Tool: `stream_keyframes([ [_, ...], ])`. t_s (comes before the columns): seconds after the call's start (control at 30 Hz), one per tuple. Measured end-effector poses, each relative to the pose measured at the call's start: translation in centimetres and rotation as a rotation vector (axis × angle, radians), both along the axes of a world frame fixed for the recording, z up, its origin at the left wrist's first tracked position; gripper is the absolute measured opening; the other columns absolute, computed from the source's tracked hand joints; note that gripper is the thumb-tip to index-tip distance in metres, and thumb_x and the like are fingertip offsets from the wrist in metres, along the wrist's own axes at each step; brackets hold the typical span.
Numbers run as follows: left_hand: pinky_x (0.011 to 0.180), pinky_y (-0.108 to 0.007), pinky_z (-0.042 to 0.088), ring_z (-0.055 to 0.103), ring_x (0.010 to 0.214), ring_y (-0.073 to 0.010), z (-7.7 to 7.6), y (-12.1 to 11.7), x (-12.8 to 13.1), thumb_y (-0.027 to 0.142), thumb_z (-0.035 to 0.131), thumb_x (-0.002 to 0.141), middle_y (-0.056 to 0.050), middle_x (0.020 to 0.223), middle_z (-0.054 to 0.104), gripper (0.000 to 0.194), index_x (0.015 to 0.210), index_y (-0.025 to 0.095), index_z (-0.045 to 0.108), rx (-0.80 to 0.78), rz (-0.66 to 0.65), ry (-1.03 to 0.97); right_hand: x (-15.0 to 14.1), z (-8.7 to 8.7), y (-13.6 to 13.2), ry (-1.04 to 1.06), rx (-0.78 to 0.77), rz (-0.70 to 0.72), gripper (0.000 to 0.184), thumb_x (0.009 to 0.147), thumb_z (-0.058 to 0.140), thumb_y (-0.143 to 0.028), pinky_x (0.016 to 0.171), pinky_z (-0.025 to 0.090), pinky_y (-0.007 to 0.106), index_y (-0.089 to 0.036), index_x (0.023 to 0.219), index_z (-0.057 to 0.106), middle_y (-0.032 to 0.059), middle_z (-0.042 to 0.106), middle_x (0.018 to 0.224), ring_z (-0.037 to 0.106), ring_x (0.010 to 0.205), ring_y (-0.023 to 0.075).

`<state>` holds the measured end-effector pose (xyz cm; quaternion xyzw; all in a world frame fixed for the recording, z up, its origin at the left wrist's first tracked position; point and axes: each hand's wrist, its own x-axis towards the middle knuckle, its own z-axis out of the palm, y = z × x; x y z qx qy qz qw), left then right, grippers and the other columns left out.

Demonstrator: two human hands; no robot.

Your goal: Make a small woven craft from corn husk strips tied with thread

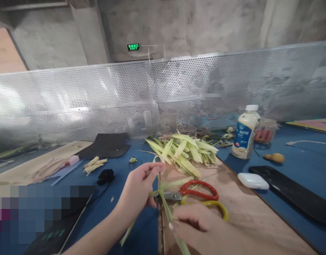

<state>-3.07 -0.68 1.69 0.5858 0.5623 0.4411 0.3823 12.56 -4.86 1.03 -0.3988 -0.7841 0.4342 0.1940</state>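
My left hand (138,186) is closed in a pinch on narrow green corn husk strips (166,205) that cross just beside its fingers. Lower down, my right hand (196,225) grips one strip between thumb and fingers, its end trailing below the hand. Behind the strips lie scissors (200,189) with one red and one yellow handle, their blades partly hidden by the strips and my left hand. Just beyond my hands, a pile of pale green corn husks (185,150) rests on the wooden board (254,212).
To the right are a milk bottle (244,132), a plastic fruit box (266,130), a white earbud case (253,181) and a black phone (292,193). Leftward lie a black sheet (106,145), small husk bundles (94,164) and a dark screen (56,230). A perforated metal panel (112,99) stands behind.
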Motion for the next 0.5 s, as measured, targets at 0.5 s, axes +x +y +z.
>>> stream_keyframes([
  [0.5, 0.025, -0.014, 0.033, 0.037, 0.023, -0.0044, -0.3, -1.6, 1.0, 0.041, 0.047, 0.079, 0.009, 0.042, 0.048, 0.030, 0.098, 0.022, 0.058, 0.060, -0.036, -0.087, 0.1, -1.2, 1.2, 0.237, 0.433, -0.255, 0.046, 0.075, 0.054, -0.027, 0.057, 0.050, 0.027, -0.027, 0.119, 0.044, 0.0031, 0.059, 0.085, 0.057, 0.069, 0.0160],
])
